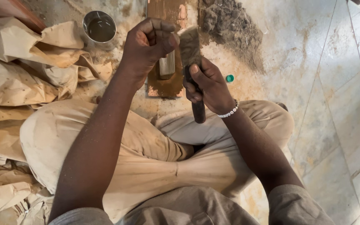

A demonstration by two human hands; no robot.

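Nearest, the person sits cross-legged on the stone floor [338, 104]. The right hand [208, 85] has its fingers clamped on the dark handle of a flat brush [189, 48], bristles far, over a muddy board [166, 81]. The left hand [148, 43] is fisted, fingers together; contents cannot be told. Judged step: coating the grey block [167, 65] on the board. The next stroke calls for steady pressure. Farther: steel cup [100, 28] left, soil heap [234, 27] right.

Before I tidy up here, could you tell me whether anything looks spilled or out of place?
Yes: a small green cap lies loose on the stained floor beside the right hand, and grey powder is heaped straight on the floor.
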